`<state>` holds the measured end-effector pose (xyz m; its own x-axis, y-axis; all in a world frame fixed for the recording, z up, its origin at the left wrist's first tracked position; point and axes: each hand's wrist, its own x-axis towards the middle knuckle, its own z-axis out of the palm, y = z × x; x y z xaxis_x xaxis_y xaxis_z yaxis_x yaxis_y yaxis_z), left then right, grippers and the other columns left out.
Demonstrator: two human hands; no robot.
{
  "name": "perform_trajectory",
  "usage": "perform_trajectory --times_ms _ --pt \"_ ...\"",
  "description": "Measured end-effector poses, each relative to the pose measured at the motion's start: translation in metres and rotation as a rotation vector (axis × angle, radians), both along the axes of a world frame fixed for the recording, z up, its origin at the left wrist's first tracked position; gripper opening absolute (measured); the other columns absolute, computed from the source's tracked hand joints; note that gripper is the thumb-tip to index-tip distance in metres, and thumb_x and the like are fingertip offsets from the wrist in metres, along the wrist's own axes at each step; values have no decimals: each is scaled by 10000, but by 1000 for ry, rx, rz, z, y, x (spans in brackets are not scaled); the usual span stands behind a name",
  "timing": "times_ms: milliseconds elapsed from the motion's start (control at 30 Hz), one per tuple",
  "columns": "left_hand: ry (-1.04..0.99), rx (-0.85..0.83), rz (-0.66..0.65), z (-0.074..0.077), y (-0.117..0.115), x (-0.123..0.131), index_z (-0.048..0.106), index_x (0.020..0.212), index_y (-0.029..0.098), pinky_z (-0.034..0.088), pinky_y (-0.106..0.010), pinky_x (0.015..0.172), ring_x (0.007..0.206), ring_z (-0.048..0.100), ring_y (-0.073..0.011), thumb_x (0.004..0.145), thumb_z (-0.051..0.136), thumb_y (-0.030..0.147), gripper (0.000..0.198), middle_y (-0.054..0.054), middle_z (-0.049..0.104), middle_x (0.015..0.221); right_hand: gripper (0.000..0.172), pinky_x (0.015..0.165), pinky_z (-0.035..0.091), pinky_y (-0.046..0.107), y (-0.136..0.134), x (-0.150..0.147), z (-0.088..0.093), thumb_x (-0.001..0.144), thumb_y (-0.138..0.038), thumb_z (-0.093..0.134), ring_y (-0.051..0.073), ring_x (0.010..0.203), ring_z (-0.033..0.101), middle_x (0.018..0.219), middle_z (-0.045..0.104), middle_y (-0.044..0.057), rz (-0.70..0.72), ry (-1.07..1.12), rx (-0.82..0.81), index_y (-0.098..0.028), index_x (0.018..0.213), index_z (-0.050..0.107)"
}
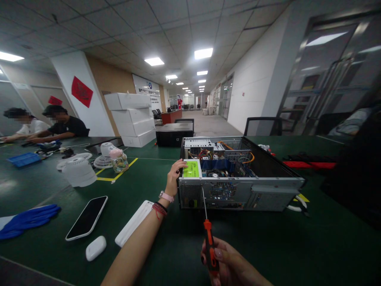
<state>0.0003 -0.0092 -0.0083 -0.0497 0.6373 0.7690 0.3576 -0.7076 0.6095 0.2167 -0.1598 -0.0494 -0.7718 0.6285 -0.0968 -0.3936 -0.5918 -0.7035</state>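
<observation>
A computer case lies on its side with the cover off and its rear panel facing me. A power supply unit with a bright green label sits in its left corner. My left hand is closed over that unit's left edge, fingertips on its top. In front of the case, my right hand grips the handle of a red and black screwdriver. The shaft points up at the rear panel, its tip by the right side of the power supply; contact is hard to tell. Wires and a fan show inside the case.
On the green table lie a phone, a white earbud case, a white slab and a blue glove. White fans, stacked white boxes and a black case stand farther back. Two people sit at left.
</observation>
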Motion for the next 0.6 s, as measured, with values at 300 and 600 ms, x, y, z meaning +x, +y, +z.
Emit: perform_trajectory --times_ms 300,600 --pt "-40 5 0 -1 0 3 621 918 164 304 -438 1078 1238 448 -228 875 314 248 321 -89 619 1124 332 476 409 184 0 6 -1 733 -351 691 69 501 579 796 619 22 27 -8 0 -150 964 563" --pt "-57 -5 -16 2 -2 4 626 914 164 305 -441 1078 1233 449 -235 853 329 227 310 -89 619 1127 382 573 456 193 1 8 1 777 -334 636 96 611 641 888 659 66 65 -14 -38 -142 1099 566"
